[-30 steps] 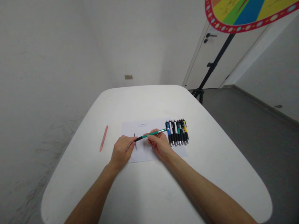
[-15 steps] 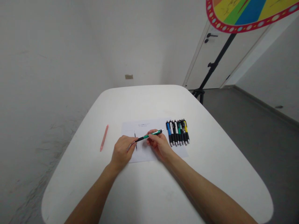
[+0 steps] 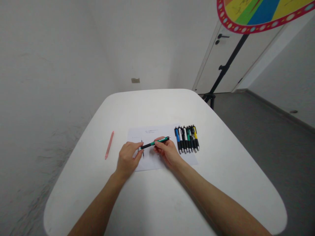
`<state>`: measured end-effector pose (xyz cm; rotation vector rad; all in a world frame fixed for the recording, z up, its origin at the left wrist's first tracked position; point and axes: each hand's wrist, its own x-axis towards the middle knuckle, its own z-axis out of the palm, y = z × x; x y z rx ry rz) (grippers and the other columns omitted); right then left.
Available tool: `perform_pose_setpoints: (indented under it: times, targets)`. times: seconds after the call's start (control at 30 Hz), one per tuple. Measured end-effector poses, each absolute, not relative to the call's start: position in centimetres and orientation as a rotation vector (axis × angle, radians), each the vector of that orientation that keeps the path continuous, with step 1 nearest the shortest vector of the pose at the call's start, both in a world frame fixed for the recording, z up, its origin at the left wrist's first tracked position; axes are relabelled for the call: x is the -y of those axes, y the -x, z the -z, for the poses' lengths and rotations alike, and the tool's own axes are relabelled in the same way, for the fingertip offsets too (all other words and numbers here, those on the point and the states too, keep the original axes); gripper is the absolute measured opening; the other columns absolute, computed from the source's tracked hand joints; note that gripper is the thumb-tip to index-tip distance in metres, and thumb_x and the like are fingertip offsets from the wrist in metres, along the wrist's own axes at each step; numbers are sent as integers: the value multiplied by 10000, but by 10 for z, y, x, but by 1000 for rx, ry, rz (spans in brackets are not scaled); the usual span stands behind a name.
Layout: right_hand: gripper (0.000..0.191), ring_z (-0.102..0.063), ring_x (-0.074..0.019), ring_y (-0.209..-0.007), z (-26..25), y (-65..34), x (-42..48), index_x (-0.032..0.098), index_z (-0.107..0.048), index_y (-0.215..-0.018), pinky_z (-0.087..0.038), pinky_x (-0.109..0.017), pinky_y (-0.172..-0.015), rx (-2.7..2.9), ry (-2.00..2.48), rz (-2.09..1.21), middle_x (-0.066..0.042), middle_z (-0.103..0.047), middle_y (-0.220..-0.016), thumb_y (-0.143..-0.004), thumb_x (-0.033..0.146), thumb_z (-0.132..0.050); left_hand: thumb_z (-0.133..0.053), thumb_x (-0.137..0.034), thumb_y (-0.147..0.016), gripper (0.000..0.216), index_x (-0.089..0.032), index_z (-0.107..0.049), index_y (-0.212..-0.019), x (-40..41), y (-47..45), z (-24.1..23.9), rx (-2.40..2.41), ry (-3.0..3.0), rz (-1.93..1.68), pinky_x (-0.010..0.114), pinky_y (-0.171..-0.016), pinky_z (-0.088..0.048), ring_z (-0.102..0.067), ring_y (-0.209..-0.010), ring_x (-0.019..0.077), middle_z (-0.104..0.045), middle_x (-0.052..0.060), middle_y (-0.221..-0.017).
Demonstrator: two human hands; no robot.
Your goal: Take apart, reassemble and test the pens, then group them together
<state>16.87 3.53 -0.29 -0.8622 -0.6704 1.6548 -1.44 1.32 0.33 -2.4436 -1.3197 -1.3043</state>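
Observation:
A green pen with a black grip (image 3: 157, 142) lies nearly level between my two hands, above a white sheet of paper (image 3: 157, 134). My right hand (image 3: 166, 153) pinches the green barrel. My left hand (image 3: 128, 158) is closed on the pen's black tip end. A thin dark refill-like stick (image 3: 142, 153) lies on the paper just under the left fingers. To the right, a row of several pens (image 3: 187, 139) in blue, white, black, green and yellow lies side by side on the paper's edge.
A pink pen or pencil (image 3: 109, 145) lies alone on the white table (image 3: 157, 203) to the left. Behind the table's right corner stands a black tripod stand (image 3: 222, 68) carrying a coloured wheel (image 3: 258, 14). A white door and grey floor are beyond.
The green pen has shifted left and away from the pen row, and now looks shorter; both hands have kept their hold on it.

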Motion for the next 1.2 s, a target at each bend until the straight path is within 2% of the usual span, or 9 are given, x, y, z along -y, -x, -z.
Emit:
perform_pose_setpoints:
  times: [0.1,0.2,0.37,0.5,0.8,1.2]
  targets:
    - [328,-575,-108,-527,3,-170,-36,179,-648,-725,-449,-240,-503,617,852,-1614,29,-637,-616,-545,317,-885,-668,-271,-859,127,-175,-610,-921,-13,16,-2,1467,2335,1162,357,-727,-472,-587,-785,209,-676,43,-802]
    - [352,-561,-110,-521,3,-171,-38,189,-636,-727,-446,-239,-481,569,850,-1583,37,-615,-592,-534,327,-895,-723,-357,-806,233,-190,-571,-750,-12,16,-2,1574,2294,917,370,-696,-424,-546,-746,223,-625,37,-730]
    - [351,-545,-104,-516,4,-173,-39,187,-633,-730,-447,-235,-473,539,845,-1585,38,-600,-588,-538,316,-897,-721,-436,-793,292,-192,-591,-700,-9,10,-5,1562,2354,568,394,-684,-390,-532,-795,264,-623,67,-746]
    - [334,-536,-100,-514,3,-173,-40,182,-639,-725,-441,-234,-472,526,836,-1590,36,-604,-601,-549,308,-893,-711,-390,-809,236,-176,-636,-744,-7,5,-7,1549,2407,420,410,-695,-395,-539,-833,282,-632,84,-789]
    - [385,-529,-82,-505,2,-174,-41,170,-635,-720,-412,-212,-474,480,830,-1593,34,-619,-603,-496,315,-913,-647,-203,-837,51,-180,-673,-800,-7,5,-8,1531,2490,376,403,-707,-387,-541,-853,268,-644,80,-822]
    - [316,-526,-89,-505,1,-174,-41,186,-640,-720,-415,-224,-456,500,818,-1593,31,-632,-623,-550,299,-881,-499,-106,-918,188,-171,-645,-819,-8,7,-5,1454,2517,191,386,-702,-349,-519,-832,261,-615,87,-844]
